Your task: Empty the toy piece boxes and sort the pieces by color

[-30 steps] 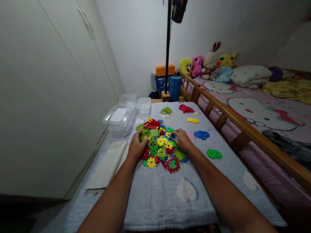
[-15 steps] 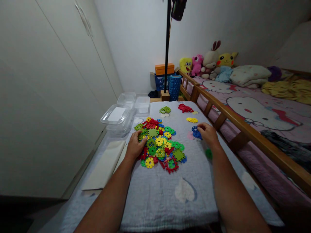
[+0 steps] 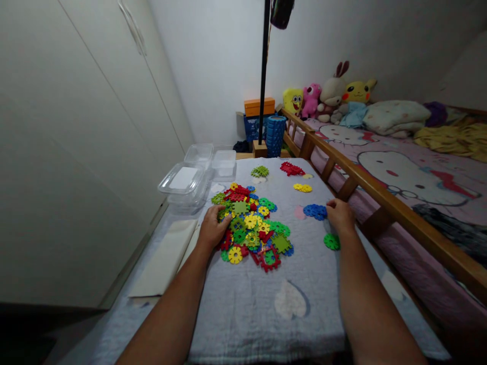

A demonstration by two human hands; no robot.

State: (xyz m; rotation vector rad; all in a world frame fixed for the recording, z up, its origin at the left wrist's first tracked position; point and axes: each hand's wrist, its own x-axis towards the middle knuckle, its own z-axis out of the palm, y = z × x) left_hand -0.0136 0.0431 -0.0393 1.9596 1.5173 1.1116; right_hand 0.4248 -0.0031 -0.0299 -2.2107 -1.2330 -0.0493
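My left hand (image 3: 213, 228) rests at the left side of a mixed heap of plastic snowflake discs and square interlocking pieces (image 3: 251, 221) in red, yellow, green and blue. Its fingers are apart and curved over the edge of the heap. A row of overlapping blue discs (image 3: 315, 212) lies flat on the cloth at the right. Against its right end, my right hand (image 3: 341, 215) has its fingers curled together, and whatever may be between the fingertips is hidden. Just below that hand lies a green disc (image 3: 332, 242), partly covered by the wrist.
Sorted beyond the heap are green pieces (image 3: 259, 171), red pieces (image 3: 291, 169) and yellow discs (image 3: 303, 187). Clear plastic boxes (image 3: 181, 178) and a folded cream cloth (image 3: 163, 258) lie on the left. A wooden bed rail (image 3: 342, 175) borders the right side; a black pole (image 3: 263, 76) stands behind.
My right hand has moved right, and the blue discs it covered now show as a row on the cloth. More of the green disc is visible. My left hand has stayed at the heap.
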